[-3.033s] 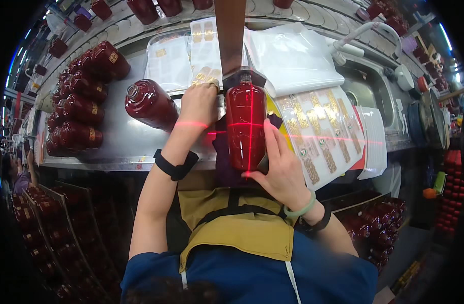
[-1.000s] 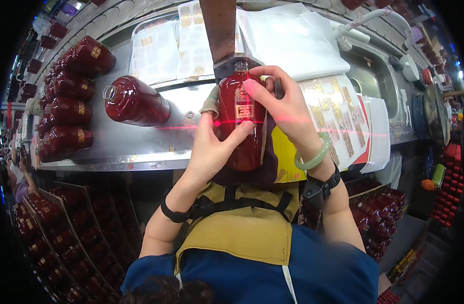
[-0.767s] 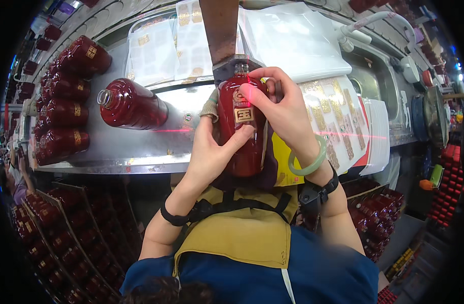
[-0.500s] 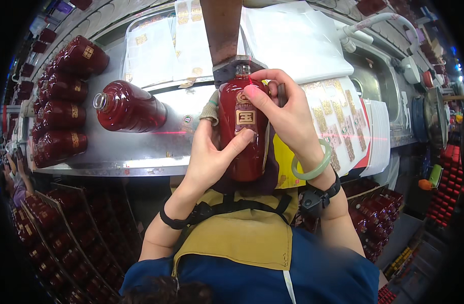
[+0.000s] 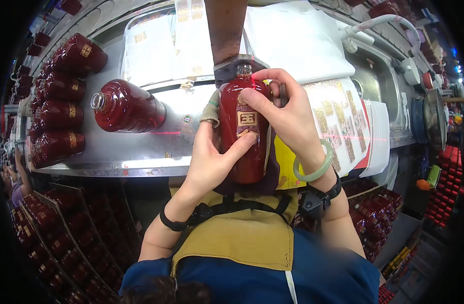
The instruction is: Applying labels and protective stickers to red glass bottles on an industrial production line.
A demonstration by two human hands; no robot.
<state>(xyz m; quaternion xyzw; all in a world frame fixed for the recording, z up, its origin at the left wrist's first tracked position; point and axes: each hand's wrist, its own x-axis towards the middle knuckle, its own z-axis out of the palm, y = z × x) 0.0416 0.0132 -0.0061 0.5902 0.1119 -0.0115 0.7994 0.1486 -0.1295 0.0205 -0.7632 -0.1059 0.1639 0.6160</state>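
I find both hands closed on one red bottle (image 5: 244, 134), which stands upright at the near edge of the steel counter (image 5: 140, 152), just below a dark bracket (image 5: 232, 68) at the foot of a brown post (image 5: 226, 25). My left hand (image 5: 211, 157) wraps the bottle's lower body from the left, thumb laid across the front just under a small square label (image 5: 246, 118); I judge this grip steadies the bottle so it cannot turn. My right hand (image 5: 287, 114) comes over from the right, fingers curled round the shoulder and neck, fingertips pressing beside the label, seemingly to smooth it down. A thin red laser line (image 5: 166, 133) runs across the counter at label height, probably as an alignment guide. A second bottle (image 5: 125, 105), uncapped, lies on its side to the left, well apart from the hands, mouth pointing left. Further left, a row of bottles (image 5: 59, 101) lies stacked on the counter, some already labelled. Label sheets (image 5: 338, 121) sit just right of the held bottle, within easy reach of the right hand, and white sheets (image 5: 292, 35) lie at the far side. Crates of more bottles (image 5: 54, 228) fill the floor below left.
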